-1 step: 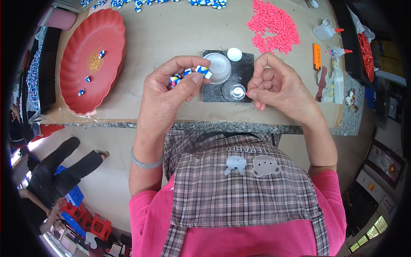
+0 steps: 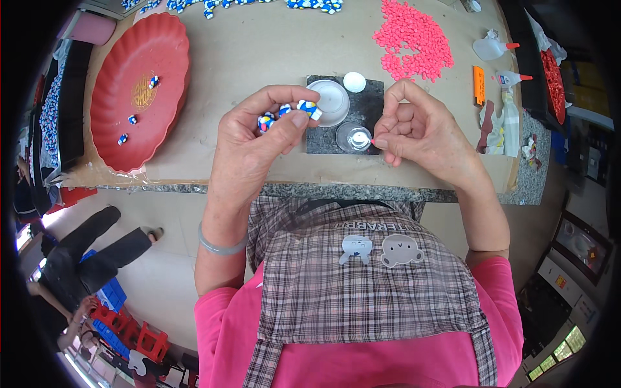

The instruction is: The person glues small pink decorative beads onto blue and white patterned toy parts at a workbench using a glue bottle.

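Note:
Between the thumb and fingers of my left hand (image 2: 259, 129) sit three small blue, white and yellow figures (image 2: 284, 111) in a row; a pink spot shows on the leftmost. My right hand (image 2: 417, 132) is closed in a pinch on a small pink piece (image 2: 373, 141). Its tip is at the right rim of a shallow clear dish (image 2: 345, 143) with a shiny patch in it. The dish rests on a dark square slab (image 2: 362, 113), along with a round white container (image 2: 331, 97) beside my left fingertips and a small white cap (image 2: 354, 82).
A scalloped red tray (image 2: 116, 71) with three similar figures lies at left. Pink pieces (image 2: 414, 42) are heaped at the back right, and more blue-white figures (image 2: 314, 5) line the far edge. Glue bottles (image 2: 490, 48) and an orange tool (image 2: 479, 85) lie right. Another person (image 2: 84, 265) is at lower left.
The figures in my left hand have tilted very slightly. My right hand has stayed in place. The other person's foot and hands have shifted a little.

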`<act>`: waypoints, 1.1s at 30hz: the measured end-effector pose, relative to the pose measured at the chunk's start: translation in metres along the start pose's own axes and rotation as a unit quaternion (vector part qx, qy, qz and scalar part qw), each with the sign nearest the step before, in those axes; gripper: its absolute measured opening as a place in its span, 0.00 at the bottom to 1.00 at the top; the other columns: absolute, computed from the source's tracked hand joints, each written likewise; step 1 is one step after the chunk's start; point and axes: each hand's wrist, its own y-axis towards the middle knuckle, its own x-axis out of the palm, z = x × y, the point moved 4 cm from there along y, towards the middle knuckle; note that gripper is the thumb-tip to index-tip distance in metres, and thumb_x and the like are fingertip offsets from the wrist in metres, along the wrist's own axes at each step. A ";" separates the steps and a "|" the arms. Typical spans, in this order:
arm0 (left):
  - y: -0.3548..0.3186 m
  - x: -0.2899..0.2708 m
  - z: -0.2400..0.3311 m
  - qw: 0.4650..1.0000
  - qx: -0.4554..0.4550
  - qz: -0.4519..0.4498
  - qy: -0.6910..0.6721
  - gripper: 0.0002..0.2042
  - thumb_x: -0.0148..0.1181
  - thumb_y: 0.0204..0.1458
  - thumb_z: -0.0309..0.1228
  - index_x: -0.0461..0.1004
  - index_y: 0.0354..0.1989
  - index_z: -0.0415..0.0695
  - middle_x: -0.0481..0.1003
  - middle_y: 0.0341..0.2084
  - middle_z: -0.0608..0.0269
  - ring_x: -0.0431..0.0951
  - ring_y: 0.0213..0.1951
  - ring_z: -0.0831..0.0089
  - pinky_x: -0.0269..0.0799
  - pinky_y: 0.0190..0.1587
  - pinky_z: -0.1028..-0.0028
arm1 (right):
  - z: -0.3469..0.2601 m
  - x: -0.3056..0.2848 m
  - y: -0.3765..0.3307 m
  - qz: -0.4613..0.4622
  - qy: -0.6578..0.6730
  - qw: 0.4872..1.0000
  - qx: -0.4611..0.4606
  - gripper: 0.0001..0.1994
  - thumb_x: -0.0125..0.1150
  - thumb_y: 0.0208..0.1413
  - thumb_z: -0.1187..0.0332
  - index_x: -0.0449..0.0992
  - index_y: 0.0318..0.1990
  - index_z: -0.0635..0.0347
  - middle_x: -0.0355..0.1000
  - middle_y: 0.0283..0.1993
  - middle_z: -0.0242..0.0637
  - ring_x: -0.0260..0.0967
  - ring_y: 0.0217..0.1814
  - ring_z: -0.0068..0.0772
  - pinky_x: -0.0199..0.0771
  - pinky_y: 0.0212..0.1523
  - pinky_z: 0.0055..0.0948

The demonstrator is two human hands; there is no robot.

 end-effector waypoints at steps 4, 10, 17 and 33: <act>-0.004 0.008 0.004 0.999 0.001 -0.001 0.049 0.09 0.61 0.54 0.25 0.77 0.42 0.38 0.76 0.29 0.66 0.70 0.30 0.85 0.65 0.32 0.84 | -0.003 0.001 -0.001 0.001 -0.011 1.000 0.006 0.15 0.61 0.51 0.83 0.61 0.38 0.58 0.72 0.31 0.35 0.69 0.26 0.16 0.73 0.27 0.17; -0.010 0.026 0.003 0.998 0.002 -0.018 0.058 0.08 0.63 0.53 0.23 0.77 0.41 0.38 0.75 0.31 0.69 0.71 0.33 0.86 0.67 0.37 0.84 | -0.017 0.005 -0.007 0.019 0.050 0.998 -0.041 0.14 0.62 0.53 0.81 0.61 0.38 0.58 0.73 0.29 0.34 0.71 0.27 0.17 0.73 0.27 0.19; -0.011 0.035 0.004 0.991 0.027 -0.026 0.126 0.08 0.63 0.52 0.24 0.77 0.40 0.39 0.76 0.30 0.69 0.72 0.33 0.84 0.69 0.37 0.81 | -0.023 0.013 -0.005 0.034 0.081 0.992 -0.094 0.15 0.61 0.52 0.83 0.61 0.39 0.58 0.72 0.32 0.39 0.72 0.27 0.19 0.74 0.27 0.17; -0.011 0.049 0.016 0.900 0.223 -0.025 0.373 0.09 0.64 0.47 0.22 0.76 0.37 0.41 0.75 0.28 0.57 0.78 0.30 0.64 0.73 0.32 0.69 | -0.026 0.017 -0.009 0.098 -0.094 0.986 -0.093 0.14 0.61 0.53 0.82 0.61 0.40 0.59 0.71 0.31 0.35 0.69 0.28 0.16 0.73 0.29 0.16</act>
